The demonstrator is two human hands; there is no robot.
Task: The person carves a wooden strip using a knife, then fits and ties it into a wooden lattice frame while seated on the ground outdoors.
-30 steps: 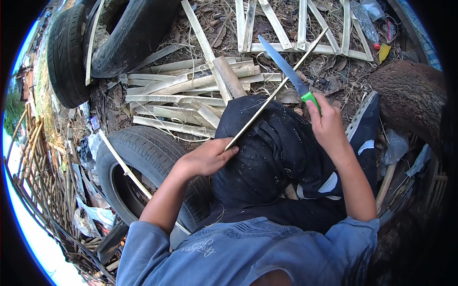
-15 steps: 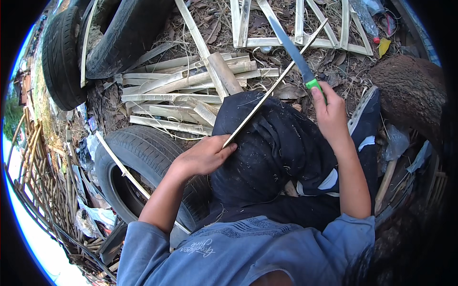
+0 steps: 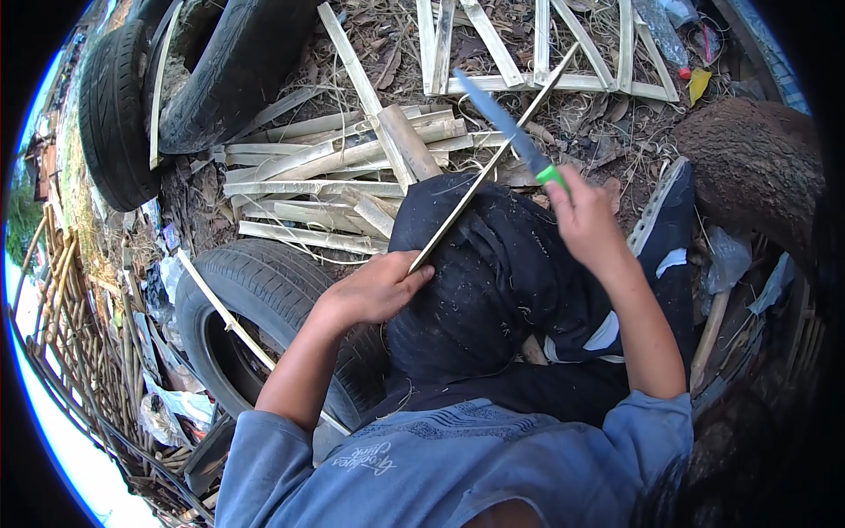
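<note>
A thin bamboo strip (image 3: pixel 468 199) runs up and to the right across my raised knee in dark trousers (image 3: pixel 466 299). Its lower end is pinched in my left hand (image 3: pixel 374 288), thumb on top. My right hand (image 3: pixel 588 220) is wrapped round the green handle of a knife (image 3: pixel 498 118). The long blade points up and left and crosses the upper half of the strip; whether it touches the strip I cannot tell. Beyond the knee lies a pile of split bamboo pieces (image 3: pixel 304 187), with a thicker bamboo piece (image 3: pixel 409 143) leaning at its right end.
A tyre (image 3: pixel 273 264) lies by my left arm, a bamboo stick across it. More tyres (image 3: pixel 238 75) stand at the far left. Bamboo slats rest on a crosspiece (image 3: pixel 563 84) at the far side. A thick trunk (image 3: pixel 748 158) is at the right, near plastic litter.
My right hand has moved left with the knife, and the blade now crosses the bamboo strip. The strip's far tip has shifted slightly left; my left hand keeps its hold.
</note>
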